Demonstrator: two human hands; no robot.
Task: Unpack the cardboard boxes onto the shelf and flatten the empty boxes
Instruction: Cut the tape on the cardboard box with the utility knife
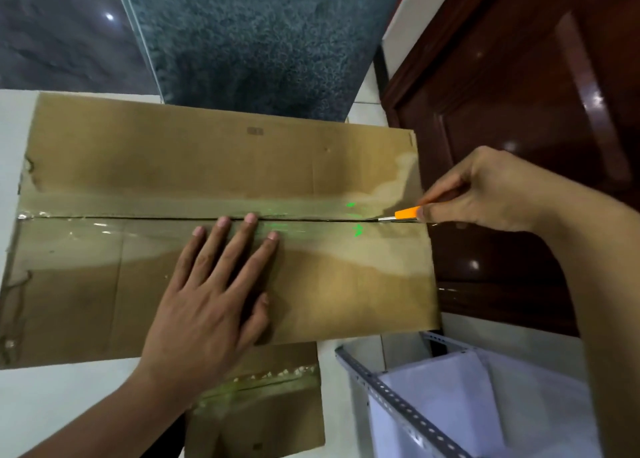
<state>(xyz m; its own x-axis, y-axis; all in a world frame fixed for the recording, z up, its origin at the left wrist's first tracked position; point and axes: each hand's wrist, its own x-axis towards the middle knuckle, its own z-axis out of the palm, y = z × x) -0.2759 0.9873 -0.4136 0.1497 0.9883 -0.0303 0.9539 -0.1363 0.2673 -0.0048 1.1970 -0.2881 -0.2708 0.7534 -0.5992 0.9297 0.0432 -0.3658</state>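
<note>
A large cardboard box (138,166) lies in front of me, its two top flaps sealed with clear tape along the middle seam. My left hand (214,294) presses flat on the near flap, fingers straight and spread, fingertips at the seam. My right hand (485,190) grips an orange box cutter (407,213) at the box's right end. Its blade tip sits in the taped seam there.
A second taped cardboard box (270,412) stands lower, under the near edge of the big one. A white metal shelf with perforated rails (388,391) is at the lower right. A dark wooden door (519,93) is on the right, a grey mat (259,41) beyond the box.
</note>
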